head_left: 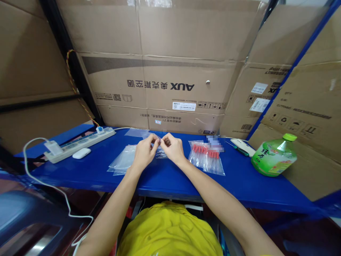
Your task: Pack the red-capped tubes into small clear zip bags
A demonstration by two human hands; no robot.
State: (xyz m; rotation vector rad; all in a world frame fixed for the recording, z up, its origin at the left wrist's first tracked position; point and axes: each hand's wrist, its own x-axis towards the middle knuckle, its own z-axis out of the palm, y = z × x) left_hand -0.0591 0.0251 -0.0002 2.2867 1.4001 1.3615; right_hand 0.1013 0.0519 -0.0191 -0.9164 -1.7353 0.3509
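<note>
My left hand and my right hand meet over the middle of the blue shelf. Both pinch the top edge of a small clear plastic bag held between them. A stack of empty clear bags lies just left of my left hand. To the right of my right hand lie filled bags holding small red-capped pieces. Another clear bag lies flat behind my hands.
A white power strip with a plugged adapter and a white oval object sit at the left. A green drink bottle lies at the right, beside a white and green tool. Cardboard boxes wall the back.
</note>
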